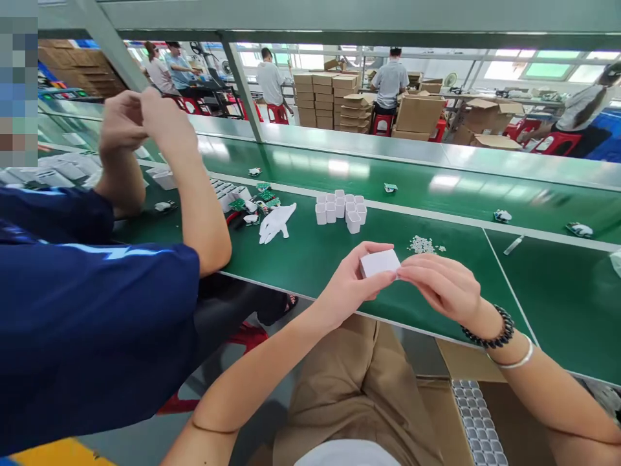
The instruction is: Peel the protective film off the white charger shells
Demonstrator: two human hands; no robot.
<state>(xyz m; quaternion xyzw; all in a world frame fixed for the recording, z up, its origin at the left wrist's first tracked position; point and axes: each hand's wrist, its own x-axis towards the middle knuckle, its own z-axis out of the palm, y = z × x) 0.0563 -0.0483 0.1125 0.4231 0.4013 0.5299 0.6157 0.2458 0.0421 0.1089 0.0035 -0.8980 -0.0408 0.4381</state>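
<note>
My left hand (356, 275) is closed round a small white plastic case (381, 263), held above the near edge of the green bench. At the case's right end, the fingers of my right hand (441, 285) are pinched together and touch its edge. Whatever they hold, if anything, is too small to make out. Beyond my right hand lies a pile of tiny white pieces (422, 245). A group of open-topped white plastic cases (339, 207) stands on the bench ahead of my left hand.
On the left, a co-worker in a dark blue shirt (97, 310) has both hands (145, 120) raised. A white glove (276, 223) lies near green circuit boards (264, 197). A small tube (513, 244) is at right. Below the bench, a carton (436, 401) holds rows of cases (478, 421).
</note>
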